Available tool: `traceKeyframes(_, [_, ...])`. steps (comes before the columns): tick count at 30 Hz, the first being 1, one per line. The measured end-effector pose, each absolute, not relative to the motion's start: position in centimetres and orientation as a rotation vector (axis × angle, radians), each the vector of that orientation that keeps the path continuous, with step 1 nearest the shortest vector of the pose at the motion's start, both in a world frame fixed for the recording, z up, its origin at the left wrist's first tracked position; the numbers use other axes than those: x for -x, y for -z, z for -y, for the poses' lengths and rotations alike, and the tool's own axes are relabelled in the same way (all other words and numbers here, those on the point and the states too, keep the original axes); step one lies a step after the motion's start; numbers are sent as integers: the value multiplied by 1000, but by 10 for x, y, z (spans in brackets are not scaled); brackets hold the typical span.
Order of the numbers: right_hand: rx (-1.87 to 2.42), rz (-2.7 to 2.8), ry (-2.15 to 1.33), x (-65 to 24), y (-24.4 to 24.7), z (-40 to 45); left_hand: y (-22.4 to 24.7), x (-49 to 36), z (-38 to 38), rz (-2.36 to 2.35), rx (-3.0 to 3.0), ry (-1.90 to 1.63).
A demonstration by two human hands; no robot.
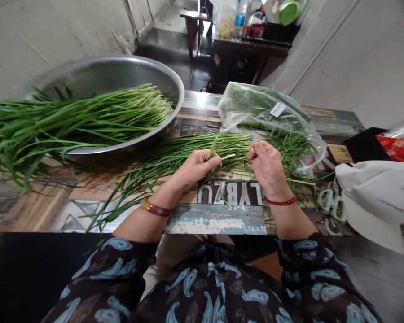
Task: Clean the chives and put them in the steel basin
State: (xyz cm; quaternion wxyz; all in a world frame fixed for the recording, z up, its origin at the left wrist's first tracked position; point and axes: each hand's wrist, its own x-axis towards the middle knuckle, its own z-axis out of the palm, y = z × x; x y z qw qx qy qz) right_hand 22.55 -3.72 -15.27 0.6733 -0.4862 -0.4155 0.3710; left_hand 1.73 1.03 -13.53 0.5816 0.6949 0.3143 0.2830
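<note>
My left hand (200,167) is closed around a few green stalks, whose pale ends poke out past the thumb. Just to its right, my right hand (266,167) has its fingers curled together; whatever they pinch, if anything, is too small to make out. A loose pile of long green stalks (168,150) lies on the patterned table (218,220) behind and beside my left hand. Behind my right hand, a clear plastic bag (267,105) holds more greens, with loose bits around its opening.
A large metal bowl (180,92) at the left holds a big bundle of greens (97,116) hanging over its rim. Green-handled scissors (330,205) and a white cap (373,197) are at the right. A bench (249,47) with a bottle (240,20) stands farther back.
</note>
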Motion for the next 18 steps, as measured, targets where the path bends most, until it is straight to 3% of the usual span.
traceKeyframes(11, [1243, 1656, -439, -210, 140, 49, 132, -18, -8, -697, -1654, -644])
traceKeyframes(18, [1281, 1404, -618, -202, 150, 44, 135, -20, -8, -711, -1687, -631])
